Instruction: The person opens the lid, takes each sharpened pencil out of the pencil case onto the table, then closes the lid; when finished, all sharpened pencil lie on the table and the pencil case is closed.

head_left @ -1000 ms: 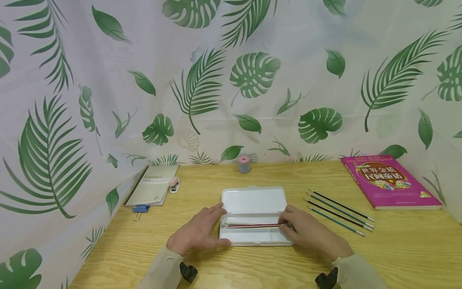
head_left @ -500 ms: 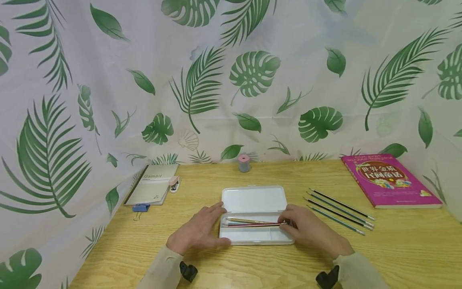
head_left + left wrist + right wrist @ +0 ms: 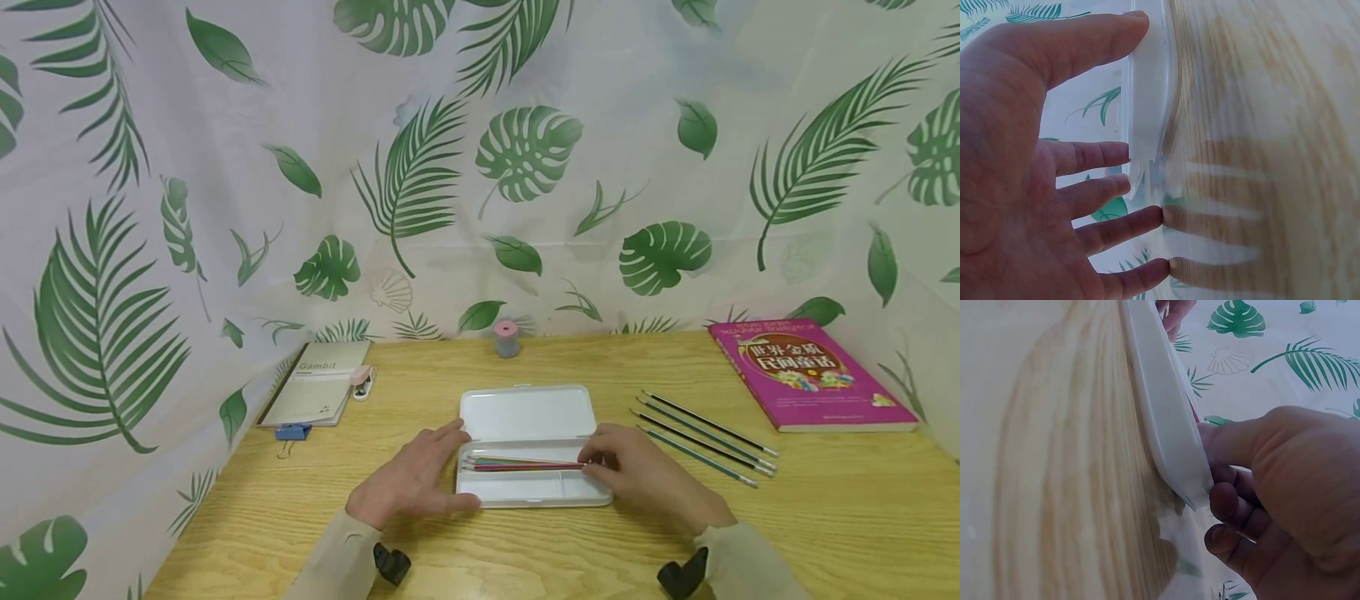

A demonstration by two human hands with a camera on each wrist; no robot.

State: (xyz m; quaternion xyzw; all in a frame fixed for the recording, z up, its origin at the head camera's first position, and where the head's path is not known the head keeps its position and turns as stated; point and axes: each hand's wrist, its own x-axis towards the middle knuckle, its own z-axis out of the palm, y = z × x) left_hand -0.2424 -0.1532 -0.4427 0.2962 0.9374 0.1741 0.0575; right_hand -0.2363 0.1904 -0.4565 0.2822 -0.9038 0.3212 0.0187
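A white plastic pencil case [image 3: 517, 490] lies open on the wooden table, its lid [image 3: 527, 414] folded back. Several coloured pencils [image 3: 525, 467] lie lengthwise in its rear compartment, points to the left. My right hand [image 3: 641, 477] reaches over the case's right end and pinches the pencils' ends between thumb and fingers; the case wall hides this grip in the right wrist view. At the left end, my left hand [image 3: 416, 479] rests with fingers spread and straight, the thumb along the front corner. In the left wrist view, that thumb touches the white case wall [image 3: 1150, 81].
Several dark and green pencils [image 3: 705, 437] lie side by side right of the case. A pink book [image 3: 813, 383] is at the back right. At the left are a notebook [image 3: 318, 387], a small stapler [image 3: 362, 383] and a blue binder clip [image 3: 293, 432]. A pink-topped container [image 3: 507, 340] stands behind.
The pencils in the case have shifted under my right fingers: they fanned apart at the left half a second ago and now lie closer together. My left hand has stayed put.
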